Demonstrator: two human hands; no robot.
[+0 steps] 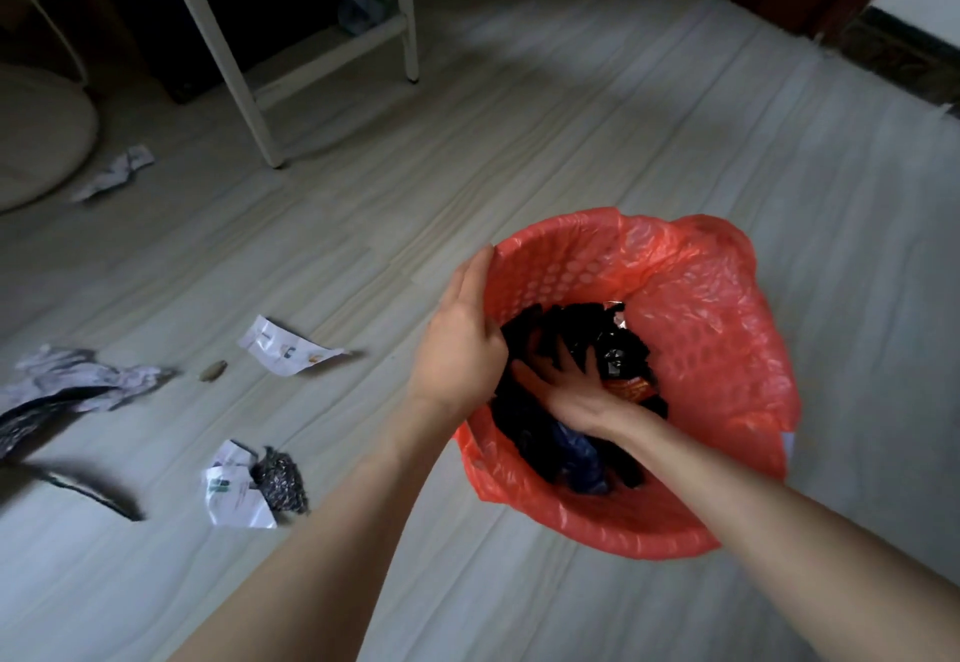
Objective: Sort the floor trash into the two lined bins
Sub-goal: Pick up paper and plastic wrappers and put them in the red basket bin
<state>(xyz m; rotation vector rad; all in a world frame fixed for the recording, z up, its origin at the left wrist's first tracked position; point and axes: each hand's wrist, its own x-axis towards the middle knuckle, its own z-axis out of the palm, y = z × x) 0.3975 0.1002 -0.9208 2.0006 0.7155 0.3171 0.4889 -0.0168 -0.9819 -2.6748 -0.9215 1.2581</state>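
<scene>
1. Left hand [460, 334] grips the rim of the red-lined bin [727, 349] on the floor [571, 141].
2. Right hand [566, 391], fingers spread wide, presses on the dark trash [571, 328] inside.
3. Crumpled papers [234, 490] lie scattered at left.

Dim room: pale streaked floor [571, 141], white furniture legs [228, 53].
</scene>
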